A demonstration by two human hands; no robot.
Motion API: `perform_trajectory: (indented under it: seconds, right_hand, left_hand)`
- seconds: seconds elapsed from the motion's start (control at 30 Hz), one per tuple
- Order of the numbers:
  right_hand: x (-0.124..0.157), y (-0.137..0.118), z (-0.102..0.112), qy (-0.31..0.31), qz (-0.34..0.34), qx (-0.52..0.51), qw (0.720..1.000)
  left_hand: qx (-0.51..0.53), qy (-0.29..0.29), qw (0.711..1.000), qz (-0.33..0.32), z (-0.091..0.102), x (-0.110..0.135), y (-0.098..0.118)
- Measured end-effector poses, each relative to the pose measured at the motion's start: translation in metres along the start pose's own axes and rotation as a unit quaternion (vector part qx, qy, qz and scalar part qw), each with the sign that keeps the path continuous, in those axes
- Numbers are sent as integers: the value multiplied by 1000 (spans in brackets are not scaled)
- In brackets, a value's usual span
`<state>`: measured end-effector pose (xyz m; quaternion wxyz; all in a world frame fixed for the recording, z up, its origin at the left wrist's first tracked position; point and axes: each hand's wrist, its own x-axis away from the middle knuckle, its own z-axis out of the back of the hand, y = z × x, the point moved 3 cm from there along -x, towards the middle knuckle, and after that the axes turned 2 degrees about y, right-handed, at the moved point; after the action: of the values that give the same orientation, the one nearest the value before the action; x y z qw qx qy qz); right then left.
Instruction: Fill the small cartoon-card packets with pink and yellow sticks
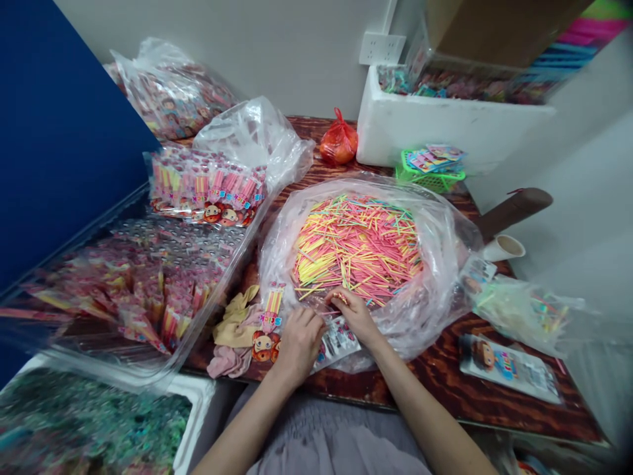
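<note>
My left hand (301,343) is closed, fingers curled down near the bag's front edge; what they hold, if anything, is hidden. My right hand (353,315) is closed in a pinch beside it, at the near edge of the stick pile; its fingertips hide what is in them. A heap of thin pink, yellow and green sticks (359,247) lies in a large open clear plastic bag (445,231). Left of my left hand is a printed clear packet (271,307) with yellow and pink sticks inside. More printed packets (341,342) lie flat under and between my hands.
Filled packets crowd a clear plastic tub (198,343) at left, with stacked packets (208,188) behind. Crumpled cloths (237,330) lie by the tub. Toward the back are a red bag (339,140), a green basket (430,178) and a white foam box (445,125). A paper cup (504,247) is at right.
</note>
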<state>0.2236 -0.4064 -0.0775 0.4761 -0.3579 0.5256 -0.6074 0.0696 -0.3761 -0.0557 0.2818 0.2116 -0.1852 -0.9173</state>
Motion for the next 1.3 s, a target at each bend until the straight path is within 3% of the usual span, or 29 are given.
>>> perform_trajectory:
  seconds: [0.23,0.37,0.43,0.5,0.57,0.63,0.73,0.93,1.0,1.07,1.17,1.3]
  right_hand:
    - [0,5,0,-2,-2,-8,1000]
    - [0,4,1,2,-4,-8,1000]
    - [0,4,1,5,-3,-8,1000]
    - [0,4,0,8,-1,-10,1000]
    - [0,3,0,11,-2,-9,1000]
    - [0,3,0,11,-7,-8,1000]
    - [-1,2,1,10,-9,-11,1000]
    - [0,3,-1,23,-19,-35,999]
    - [0,3,0,37,-49,-73,995]
    - [-2,-2,4,70,-88,-150,982]
    - [-10,-22,14,132,-105,-305,937]
    - [-29,-58,15,114,-101,-457,877]
  left_hand:
    - [52,29,998,13,10,-2,-1]
    - [190,98,967,138,33,-5,-10]
    - [305,174,906,236,45,-7,-21]
    - [440,228,808,319,52,-9,-31]
    - [542,242,716,367,52,-13,-38]
    - [577,240,679,384,50,-14,-41]
    - [550,232,707,379,46,-11,-41]
    - [440,155,831,303,45,-3,-28]
    - [416,144,855,275,47,-2,-24]
    - [414,133,862,258,48,-1,-20]
    - [418,116,870,235,47,0,-15]
    - [432,108,865,231,41,0,-11]
